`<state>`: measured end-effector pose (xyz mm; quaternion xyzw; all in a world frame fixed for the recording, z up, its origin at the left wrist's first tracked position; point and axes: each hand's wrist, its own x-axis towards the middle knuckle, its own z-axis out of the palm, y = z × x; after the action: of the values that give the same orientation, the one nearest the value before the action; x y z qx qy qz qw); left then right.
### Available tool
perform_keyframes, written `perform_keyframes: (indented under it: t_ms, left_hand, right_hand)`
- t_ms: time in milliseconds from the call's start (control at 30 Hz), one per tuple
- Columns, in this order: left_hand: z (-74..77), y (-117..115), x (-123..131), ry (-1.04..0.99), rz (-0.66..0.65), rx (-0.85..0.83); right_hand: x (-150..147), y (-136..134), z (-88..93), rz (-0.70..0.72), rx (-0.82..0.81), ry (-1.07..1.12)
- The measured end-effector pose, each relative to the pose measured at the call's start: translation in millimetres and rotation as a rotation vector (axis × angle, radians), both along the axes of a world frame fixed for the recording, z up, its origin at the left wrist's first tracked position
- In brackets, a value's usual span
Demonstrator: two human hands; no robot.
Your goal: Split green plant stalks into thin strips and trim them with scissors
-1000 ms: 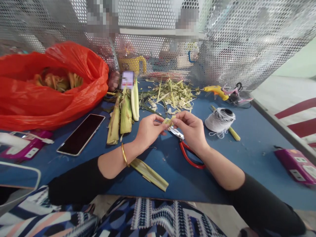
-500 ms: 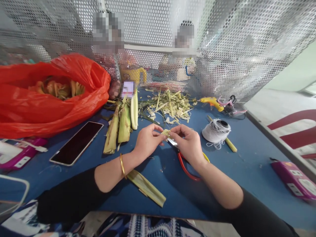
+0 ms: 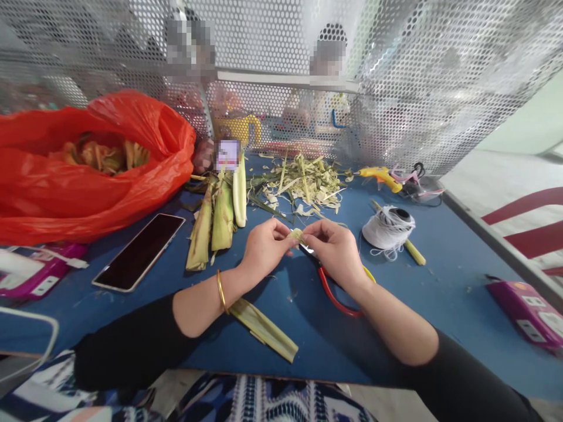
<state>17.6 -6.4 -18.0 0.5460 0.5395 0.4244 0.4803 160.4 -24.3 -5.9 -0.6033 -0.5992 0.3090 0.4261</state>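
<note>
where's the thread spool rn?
Head view, right of centre: the thread spool lies on the table beside the right hand, with the glue gun behind it.

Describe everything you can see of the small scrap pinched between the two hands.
The husk scrap is a small, pale yellow-green piece that looks like dried, fibrous leaf. It may be folded or rolled, but it is too small to tell. The left hand pinches one end between thumb and forefinger, and the right hand pinches the other, so only the middle shows. It lies roughly level, just in front of the blades of the red-handled scissors on the blue table.
</note>
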Motion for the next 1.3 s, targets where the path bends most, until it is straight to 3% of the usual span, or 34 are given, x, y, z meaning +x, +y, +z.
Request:
perform_keyframes:
  t_ms: [300,667,867,1133,1300]
  left_hand:
    - [-2.8,-4,3,-0.023,-0.012,-0.026]
    - [-8.7,-8,2,0.157,0.025,0.139]
    - [-6.7,-9,3,0.120,0.009,0.104]
    - [-7.4,-10,2,0.259,-0.012,0.206]
    - [-6.8,-9,1,0.251,-0.067,0.178]
  right_hand:
    - [2,4,-0.8,-0.012,-0.105,-0.031]
    - [3,10,-8.0,-0.009,-0.193,0.237]
    - [1,9,-3.1,-0.019,-0.261,0.340]
    - [0,10,-3.1,-0.040,-0.308,0.338]
    - [2,11,-4.3,-0.029,-0.321,0.287]
